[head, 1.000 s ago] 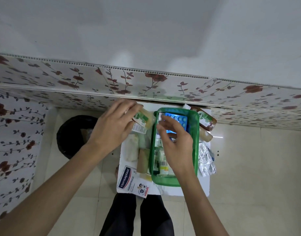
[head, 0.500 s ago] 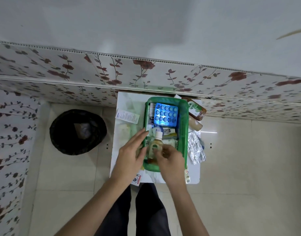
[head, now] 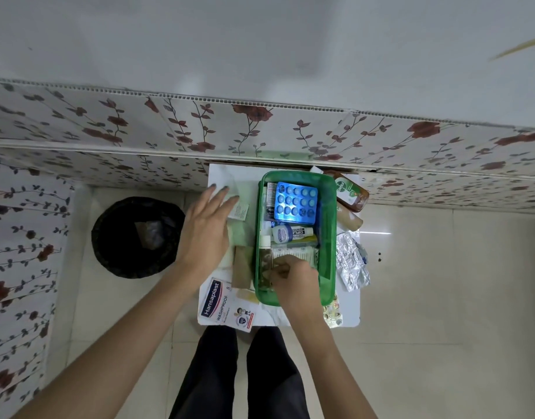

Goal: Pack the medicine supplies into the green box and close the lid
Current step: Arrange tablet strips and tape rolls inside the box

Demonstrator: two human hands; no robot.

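Note:
The green box [head: 329, 213] stands open on a small white table [head: 349, 309]. Inside lie a blue blister pack [head: 295, 202], a white tube [head: 292, 233] and a small brownish bottle [head: 264, 264] with a white cap. My right hand [head: 293, 279] is in the near end of the box, fingers bent against that bottle. My left hand [head: 204, 228] hovers open over the table left of the box, above a folded paper leaflet [head: 240, 210] and pale green packets [head: 239, 234]. A Hansaplast box [head: 217, 300] lies at the near left corner.
Two brown bottles [head: 351, 195] lie right of the box by the flowered wall panel [head: 260, 128]. Silver foil strips [head: 351, 264] rest at the table's right edge. A black waste bin [head: 137, 237] stands on the tiled floor to the left. My legs are below the table.
My left hand has left the bottle at the box's near end and moved out left and farther away over the leaflet. My right hand stays low in the box by the bottle.

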